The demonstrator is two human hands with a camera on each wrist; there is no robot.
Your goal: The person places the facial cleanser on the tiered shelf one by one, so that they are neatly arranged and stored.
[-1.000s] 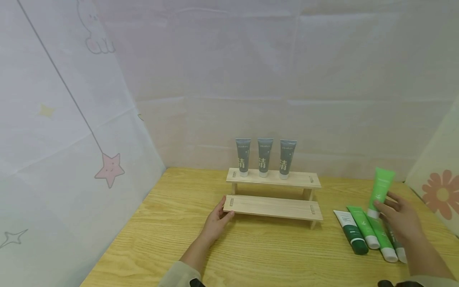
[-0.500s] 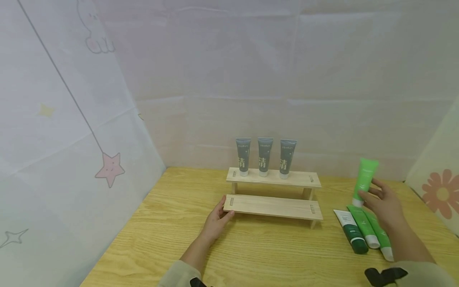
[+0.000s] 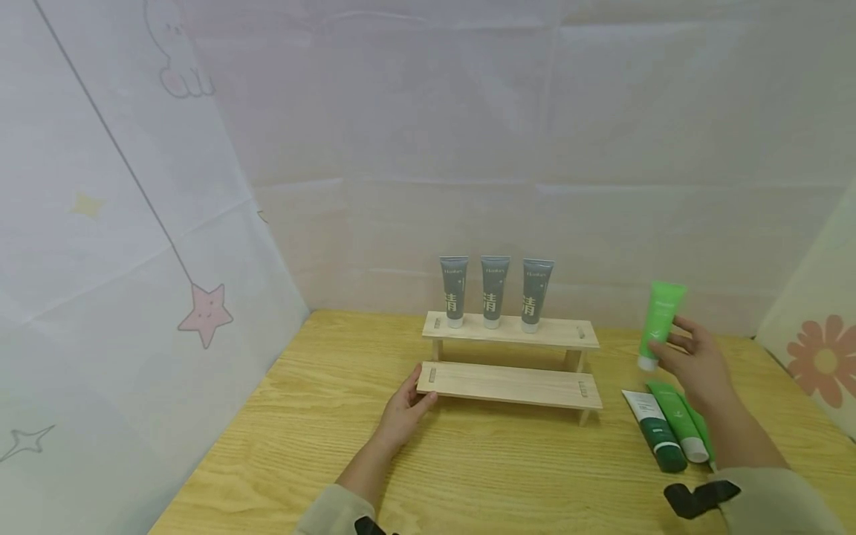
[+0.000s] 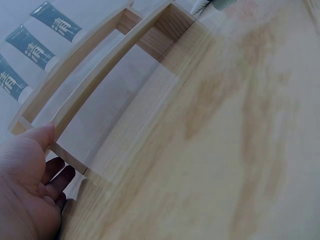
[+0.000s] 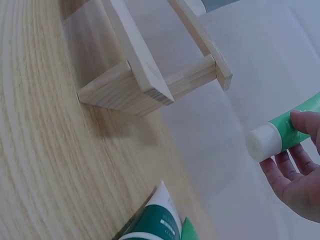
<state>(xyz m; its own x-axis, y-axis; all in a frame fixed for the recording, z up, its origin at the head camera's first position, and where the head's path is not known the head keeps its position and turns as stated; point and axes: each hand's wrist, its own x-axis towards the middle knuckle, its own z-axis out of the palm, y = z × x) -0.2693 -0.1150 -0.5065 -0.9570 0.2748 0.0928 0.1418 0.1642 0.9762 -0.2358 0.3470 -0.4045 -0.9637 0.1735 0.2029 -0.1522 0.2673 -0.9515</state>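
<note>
In the head view we see the two hands well apart. The left hand (image 3: 399,417) is clamped on the left end of the lower tier of a wooden stand (image 3: 508,386) on the worktop (image 3: 495,483). The right hand (image 3: 698,369) pinches a bright green tube (image 3: 662,316) in the air to the right of the stand, white cap down, its flat end leaning slightly right. On the upper tier we count three grey tubes (image 3: 493,293), standing on their caps in a row. Below the held tube lie a white and dark green tube (image 3: 658,433), a light green tube (image 3: 678,425) beside it and another green tube (image 3: 701,429), mostly hidden by the right wrist. Behind rises a pale cloth (image 3: 428,134).

In the left wrist view we find the left thumb pressing the front edge of the lower tier, with fingers curled beneath its end, near the leg.

In the right wrist view we see thumb and fingers on opposite sides of the bright green tube, just behind its cap, apart from both stand and worktop.
</note>
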